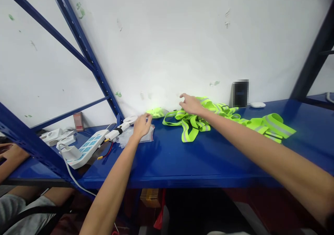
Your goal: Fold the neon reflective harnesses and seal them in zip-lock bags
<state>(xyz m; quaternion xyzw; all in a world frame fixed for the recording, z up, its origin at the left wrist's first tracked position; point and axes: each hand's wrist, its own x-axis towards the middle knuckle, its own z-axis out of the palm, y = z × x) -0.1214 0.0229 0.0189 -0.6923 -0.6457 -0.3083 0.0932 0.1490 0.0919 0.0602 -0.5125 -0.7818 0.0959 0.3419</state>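
My left hand (pixel 142 126) is at the clear plastic bags (pixel 148 136) on the blue table, its fingers loosely bent and apart, with nothing visible in them. Just beyond it, against the wall, lies a small bright yellow-green bundle (pixel 156 112). My right hand (pixel 191 104) hovers over the left part of a tangled heap of yellow-green reflective straps (pixel 206 122), thumb and fingers apart and holding nothing. The heap spreads to the right beneath my forearm, which hides part of it. Grey reflective stripes and black pieces show on the straps.
A white power strip (pixel 88 148) with plugs, a white handheld fan (pixel 127 122) and a red-black cable (pixel 108 151) lie at left. A dark upright box (pixel 240 94) and white case (pixel 257 104) stand by the wall. Blue rack posts (pixel 86 50) flank the table; another person's arm (pixel 13 158) is far left.
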